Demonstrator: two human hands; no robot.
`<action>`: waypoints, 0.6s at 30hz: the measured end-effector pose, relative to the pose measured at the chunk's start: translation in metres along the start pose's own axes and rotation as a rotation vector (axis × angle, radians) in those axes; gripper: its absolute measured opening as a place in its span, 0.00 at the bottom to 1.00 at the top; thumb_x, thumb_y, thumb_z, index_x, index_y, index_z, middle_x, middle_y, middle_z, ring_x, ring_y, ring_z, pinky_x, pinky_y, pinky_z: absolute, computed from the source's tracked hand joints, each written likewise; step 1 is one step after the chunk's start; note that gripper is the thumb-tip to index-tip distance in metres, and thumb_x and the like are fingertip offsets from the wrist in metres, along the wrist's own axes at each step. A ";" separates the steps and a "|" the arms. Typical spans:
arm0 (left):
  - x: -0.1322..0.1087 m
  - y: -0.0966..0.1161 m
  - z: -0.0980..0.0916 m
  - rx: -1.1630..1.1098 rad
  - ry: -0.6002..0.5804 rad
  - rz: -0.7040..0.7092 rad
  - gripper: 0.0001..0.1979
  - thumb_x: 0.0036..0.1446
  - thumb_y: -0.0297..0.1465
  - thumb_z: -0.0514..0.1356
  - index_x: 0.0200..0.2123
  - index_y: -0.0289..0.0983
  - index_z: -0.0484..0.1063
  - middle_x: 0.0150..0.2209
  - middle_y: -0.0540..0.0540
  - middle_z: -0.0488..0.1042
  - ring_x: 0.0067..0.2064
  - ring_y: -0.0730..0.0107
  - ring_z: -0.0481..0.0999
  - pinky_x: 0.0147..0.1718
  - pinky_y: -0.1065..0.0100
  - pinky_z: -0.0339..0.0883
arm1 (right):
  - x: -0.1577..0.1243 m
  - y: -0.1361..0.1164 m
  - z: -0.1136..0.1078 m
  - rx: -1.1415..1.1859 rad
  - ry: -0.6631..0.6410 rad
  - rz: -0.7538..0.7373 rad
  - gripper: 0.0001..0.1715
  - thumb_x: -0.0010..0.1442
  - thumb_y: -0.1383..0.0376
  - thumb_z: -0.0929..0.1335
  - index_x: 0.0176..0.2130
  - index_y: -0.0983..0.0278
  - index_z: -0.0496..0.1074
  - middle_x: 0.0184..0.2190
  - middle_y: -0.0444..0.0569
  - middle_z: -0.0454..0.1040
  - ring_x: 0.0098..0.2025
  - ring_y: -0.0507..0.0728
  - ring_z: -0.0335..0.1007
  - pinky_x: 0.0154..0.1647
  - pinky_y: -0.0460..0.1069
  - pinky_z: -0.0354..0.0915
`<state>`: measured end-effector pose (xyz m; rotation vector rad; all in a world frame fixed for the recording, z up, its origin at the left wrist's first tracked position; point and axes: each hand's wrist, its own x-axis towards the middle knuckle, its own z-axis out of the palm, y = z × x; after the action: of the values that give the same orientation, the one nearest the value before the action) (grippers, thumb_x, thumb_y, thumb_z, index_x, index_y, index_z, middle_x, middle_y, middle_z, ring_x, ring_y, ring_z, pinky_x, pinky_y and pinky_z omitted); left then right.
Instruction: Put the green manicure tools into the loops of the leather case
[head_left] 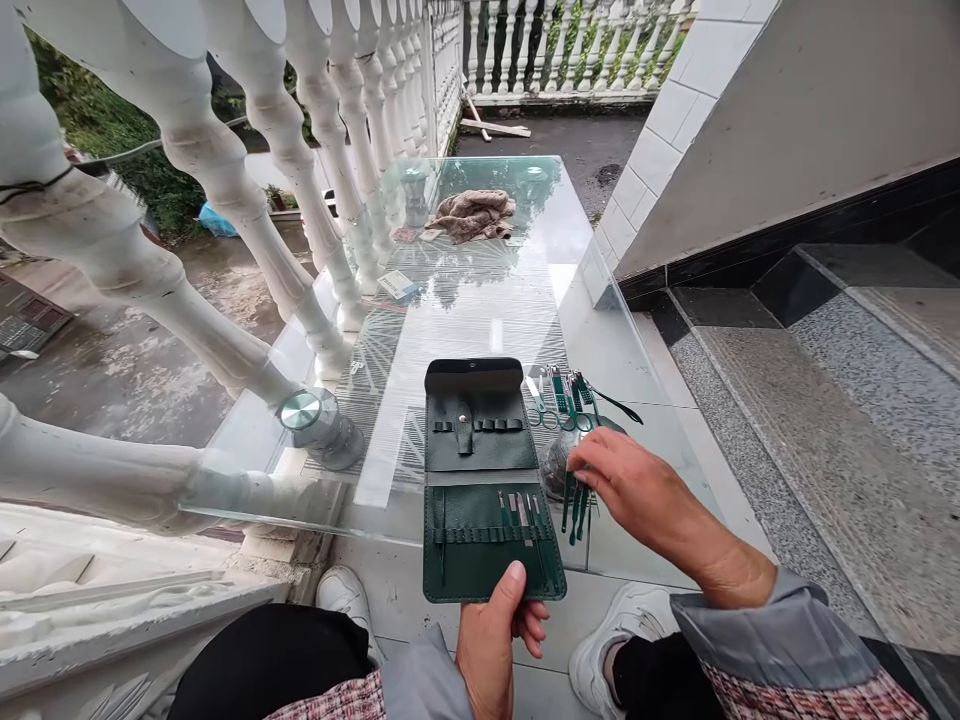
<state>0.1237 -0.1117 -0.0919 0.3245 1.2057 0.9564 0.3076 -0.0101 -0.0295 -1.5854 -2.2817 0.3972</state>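
Observation:
A dark green leather tool case [480,480] lies unfolded on the glass table [480,290]. Several slim tools sit in the elastic loops of its lower half. My left hand [496,640] grips the case's bottom edge, thumb on top. My right hand [637,490] reaches over the table to the right of the case, fingers curled onto a few thin green-handled tools [576,510] lying there. More green-handled tools [570,400], scissors and clippers among them, lie in a row above that hand.
A crumpled brown cloth [474,214] lies at the table's far end, a small box [397,286] near the left edge. White balusters [225,180] line the left side. Stone steps [825,400] rise on the right. My white shoes [630,620] show below the glass.

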 end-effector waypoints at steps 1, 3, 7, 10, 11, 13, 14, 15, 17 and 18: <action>0.000 -0.001 0.000 0.001 0.000 0.003 0.23 0.45 0.50 0.64 0.29 0.32 0.71 0.20 0.46 0.72 0.21 0.72 0.65 0.17 0.71 0.58 | -0.001 0.002 -0.001 -0.002 0.045 0.045 0.09 0.60 0.69 0.60 0.33 0.60 0.67 0.33 0.47 0.69 0.36 0.55 0.65 0.35 0.50 0.62; 0.001 -0.002 -0.002 0.002 -0.003 0.009 0.24 0.45 0.49 0.64 0.30 0.32 0.71 0.20 0.47 0.72 0.21 0.73 0.66 0.17 0.72 0.58 | -0.003 0.006 -0.005 0.000 0.117 0.146 0.07 0.60 0.67 0.60 0.33 0.60 0.67 0.33 0.46 0.70 0.35 0.55 0.66 0.34 0.49 0.62; 0.001 -0.003 -0.003 0.009 -0.007 0.015 0.24 0.47 0.48 0.64 0.31 0.31 0.71 0.19 0.47 0.72 0.20 0.73 0.66 0.17 0.73 0.59 | -0.010 0.012 -0.012 -0.004 0.124 0.259 0.06 0.58 0.65 0.62 0.31 0.60 0.67 0.31 0.45 0.71 0.31 0.54 0.66 0.31 0.49 0.61; 0.002 -0.003 -0.002 0.010 -0.010 0.018 0.24 0.47 0.48 0.64 0.30 0.30 0.72 0.19 0.47 0.72 0.20 0.73 0.66 0.17 0.73 0.59 | -0.014 0.015 -0.013 -0.010 0.103 0.278 0.05 0.57 0.65 0.63 0.30 0.60 0.67 0.30 0.44 0.70 0.29 0.53 0.65 0.29 0.49 0.60; 0.002 -0.003 -0.002 0.010 -0.008 0.020 0.24 0.46 0.48 0.64 0.30 0.30 0.72 0.19 0.47 0.72 0.20 0.73 0.66 0.17 0.73 0.59 | -0.015 0.015 -0.013 -0.005 0.095 0.279 0.05 0.57 0.65 0.63 0.29 0.60 0.67 0.30 0.44 0.70 0.29 0.53 0.65 0.28 0.48 0.60; 0.002 -0.003 -0.002 0.010 0.000 0.020 0.24 0.46 0.48 0.64 0.30 0.31 0.72 0.19 0.47 0.72 0.20 0.73 0.66 0.16 0.73 0.59 | -0.016 0.013 -0.013 0.031 0.062 0.252 0.05 0.57 0.65 0.63 0.29 0.60 0.67 0.29 0.44 0.70 0.29 0.53 0.65 0.28 0.48 0.60; 0.002 -0.003 -0.002 0.011 0.003 0.020 0.24 0.46 0.49 0.64 0.30 0.31 0.72 0.19 0.47 0.72 0.20 0.73 0.66 0.16 0.73 0.58 | -0.016 0.012 -0.013 0.063 0.029 0.215 0.05 0.57 0.65 0.63 0.29 0.60 0.67 0.29 0.44 0.70 0.30 0.53 0.65 0.30 0.48 0.61; 0.002 -0.003 -0.002 0.012 0.002 0.021 0.24 0.46 0.49 0.64 0.29 0.31 0.72 0.19 0.47 0.72 0.20 0.73 0.66 0.16 0.73 0.58 | -0.017 0.011 -0.013 0.099 -0.015 0.164 0.05 0.57 0.66 0.63 0.30 0.60 0.68 0.30 0.45 0.70 0.31 0.53 0.66 0.31 0.48 0.62; 0.003 -0.003 -0.002 0.014 -0.002 0.023 0.24 0.45 0.49 0.64 0.28 0.31 0.72 0.19 0.47 0.72 0.20 0.74 0.66 0.16 0.73 0.58 | -0.018 0.008 -0.012 0.150 -0.111 0.052 0.06 0.57 0.67 0.63 0.31 0.59 0.69 0.32 0.44 0.70 0.35 0.53 0.66 0.35 0.48 0.63; 0.003 -0.003 -0.002 0.016 -0.004 0.024 0.24 0.45 0.49 0.64 0.27 0.31 0.71 0.19 0.47 0.72 0.20 0.74 0.66 0.17 0.73 0.58 | -0.018 0.006 -0.012 0.157 -0.147 0.009 0.06 0.57 0.68 0.63 0.31 0.59 0.69 0.32 0.44 0.69 0.36 0.53 0.66 0.36 0.48 0.63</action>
<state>0.1234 -0.1123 -0.0968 0.3537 1.2085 0.9667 0.3239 -0.0246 -0.0236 -1.5350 -2.2863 0.6990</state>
